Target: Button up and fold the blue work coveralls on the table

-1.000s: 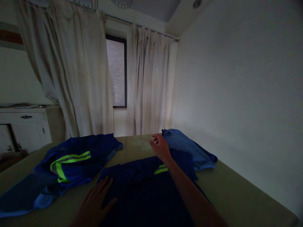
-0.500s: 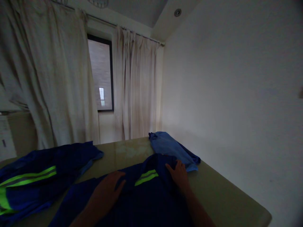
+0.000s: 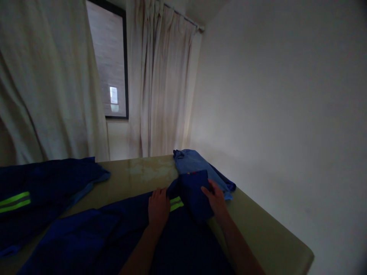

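Observation:
A dark blue work jacket (image 3: 183, 240) with a yellow-green reflective strip lies spread over the near part of the table. Beside that strip, my left hand (image 3: 159, 208) has its fingers curled over the cloth, holding it. My right hand (image 3: 215, 198) pinches the edge of a raised, folded section of the same jacket, thumb on the near face and fingers behind. Small red marks show along the top edge of this section. The fingertips behind the cloth are hidden.
Another dark blue garment (image 3: 54, 187) with a reflective strip lies at the left. A lighter blue garment (image 3: 190, 162) rests at the table's far right, near the wall (image 3: 272, 114). The table (image 3: 266, 236) has a rounded right corner. Curtains (image 3: 166, 84) hang behind.
My left hand has moved right to the reflective strip and closed on the cloth. The right hand now holds up a folded section of the jacket. The view has tilted down.

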The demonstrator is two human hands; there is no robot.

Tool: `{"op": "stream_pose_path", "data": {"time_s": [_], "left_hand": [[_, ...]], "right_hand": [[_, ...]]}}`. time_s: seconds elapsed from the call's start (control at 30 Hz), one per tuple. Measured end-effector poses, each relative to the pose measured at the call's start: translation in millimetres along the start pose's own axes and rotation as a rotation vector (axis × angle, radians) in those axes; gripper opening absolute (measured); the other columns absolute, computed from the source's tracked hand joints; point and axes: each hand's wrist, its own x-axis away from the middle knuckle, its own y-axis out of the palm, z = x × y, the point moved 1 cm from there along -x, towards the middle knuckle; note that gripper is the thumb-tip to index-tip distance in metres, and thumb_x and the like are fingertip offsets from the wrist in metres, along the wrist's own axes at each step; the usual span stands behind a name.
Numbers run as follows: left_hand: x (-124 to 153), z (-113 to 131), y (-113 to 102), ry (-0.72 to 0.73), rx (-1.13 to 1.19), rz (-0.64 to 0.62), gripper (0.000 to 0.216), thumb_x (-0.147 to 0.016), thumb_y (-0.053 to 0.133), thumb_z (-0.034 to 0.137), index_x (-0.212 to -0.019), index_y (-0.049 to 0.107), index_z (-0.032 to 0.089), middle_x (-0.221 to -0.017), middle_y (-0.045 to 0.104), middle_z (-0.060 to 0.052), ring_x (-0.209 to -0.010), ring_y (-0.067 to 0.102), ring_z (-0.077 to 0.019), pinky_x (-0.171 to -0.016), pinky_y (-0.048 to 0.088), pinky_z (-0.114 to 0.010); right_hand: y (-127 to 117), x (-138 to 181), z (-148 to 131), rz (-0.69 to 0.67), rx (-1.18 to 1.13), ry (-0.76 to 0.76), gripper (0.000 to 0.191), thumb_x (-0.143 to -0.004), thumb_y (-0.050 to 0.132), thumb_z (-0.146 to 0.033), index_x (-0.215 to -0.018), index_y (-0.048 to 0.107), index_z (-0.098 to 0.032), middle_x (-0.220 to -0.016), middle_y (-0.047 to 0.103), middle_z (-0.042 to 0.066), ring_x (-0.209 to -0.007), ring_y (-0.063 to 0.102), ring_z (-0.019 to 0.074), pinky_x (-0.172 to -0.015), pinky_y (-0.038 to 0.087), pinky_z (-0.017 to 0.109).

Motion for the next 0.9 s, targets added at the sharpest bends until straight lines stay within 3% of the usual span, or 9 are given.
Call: {"op": "stream_pose_path", "data": {"time_s": [0.17, 0.27, 0.33, 0.5, 0.6, 0.67, 0.73, 0.83, 0.9], "left_hand": [[4, 0, 1, 0.041, -0.041, 0.005, 0.039, -0.095, 0.050, 0.017, -0.132, 0.063, 0.015, -0.121, 0.068, -0.015, -0.112, 0.062, -0.0308, -0.094, 0.043, -0.043], [5, 3, 3, 0.053, -0.070, 0.031, 0.045, -0.097, 0.048, 0.018, -0.140, 0.058, 0.017, -0.118, 0.071, -0.013, -0.108, 0.063, -0.0306, -0.093, 0.043, -0.046], [5, 5, 3, 0.046, -0.084, 0.048, 0.047, -0.096, 0.049, 0.017, -0.142, 0.057, 0.020, -0.115, 0.071, -0.012, -0.107, 0.063, -0.0297, -0.091, 0.043, -0.045], [5, 6, 3, 0.183, -0.079, 0.103, 0.046, -0.093, 0.050, 0.008, -0.133, 0.064, 0.026, -0.131, 0.064, -0.010, -0.118, 0.057, -0.0276, -0.095, 0.042, -0.042], [7, 7, 5, 0.263, -0.042, 0.076, 0.061, -0.089, 0.048, 0.002, -0.145, 0.053, 0.025, -0.127, 0.065, -0.009, -0.115, 0.058, -0.0258, -0.097, 0.042, -0.043], [8, 8, 6, 0.273, -0.013, 0.063, 0.063, -0.089, 0.052, 0.007, -0.149, 0.049, 0.026, -0.124, 0.066, -0.009, -0.113, 0.059, -0.0272, -0.096, 0.042, -0.045], [9, 9, 6, 0.283, 0.011, 0.056, 0.057, -0.091, 0.056, 0.016, -0.146, 0.051, 0.027, -0.125, 0.066, -0.009, -0.115, 0.059, -0.0295, -0.096, 0.042, -0.048], [10, 9, 4, 0.334, 0.042, 0.026, 0.046, -0.095, 0.056, 0.021, -0.140, 0.057, 0.026, -0.122, 0.070, -0.008, -0.115, 0.061, -0.0291, -0.098, 0.042, -0.049], [11, 9, 4, 0.391, 0.069, 0.003, 0.040, -0.097, 0.054, 0.022, -0.137, 0.060, 0.025, -0.124, 0.069, -0.008, -0.117, 0.061, -0.0286, -0.100, 0.042, -0.048]], "right_hand": [[-6, -5, 10, -0.079, 0.047, 0.232, 0.069, -0.071, 0.059, -0.029, -0.139, 0.058, -0.020, -0.115, 0.076, 0.011, -0.089, 0.074, 0.0271, -0.073, 0.061, 0.037], [-10, -10, 13, -0.054, 0.099, 0.038, 0.074, -0.074, 0.055, -0.028, -0.147, 0.050, -0.021, -0.126, 0.072, 0.010, -0.105, 0.072, 0.0272, -0.085, 0.060, 0.039], [-13, -13, 16, -0.007, 0.124, -0.054, 0.074, -0.076, 0.054, -0.030, -0.150, 0.047, -0.022, -0.123, 0.072, 0.010, -0.107, 0.070, 0.0281, -0.089, 0.058, 0.042], [-15, -17, 32, 0.097, 0.220, 0.103, 0.056, -0.066, 0.066, -0.029, -0.121, 0.070, -0.020, -0.107, 0.076, 0.010, -0.100, 0.071, 0.0338, -0.090, 0.057, 0.049], [-14, -17, 34, 0.035, 0.142, 0.109, 0.052, -0.067, 0.077, -0.039, -0.116, 0.073, -0.023, -0.105, 0.077, 0.008, -0.099, 0.071, 0.0335, -0.088, 0.058, 0.047], [-12, -17, 33, -0.032, 0.125, 0.068, 0.053, -0.068, 0.079, -0.047, -0.115, 0.074, -0.024, -0.105, 0.078, 0.007, -0.100, 0.071, 0.0331, -0.088, 0.057, 0.045], [-11, -16, 32, -0.059, 0.167, 0.038, 0.045, -0.071, 0.076, -0.051, -0.105, 0.076, -0.022, -0.100, 0.078, 0.007, -0.098, 0.071, 0.0331, -0.086, 0.056, 0.045], [-11, -16, 33, 0.019, 0.282, 0.035, 0.041, -0.078, 0.067, -0.058, -0.090, 0.076, -0.020, -0.090, 0.078, 0.010, -0.094, 0.070, 0.0346, -0.083, 0.056, 0.046], [-10, -16, 35, 0.041, 0.320, 0.006, 0.045, -0.085, 0.059, -0.060, -0.094, 0.075, -0.019, -0.094, 0.078, 0.012, -0.096, 0.070, 0.0350, -0.082, 0.056, 0.046]]}}
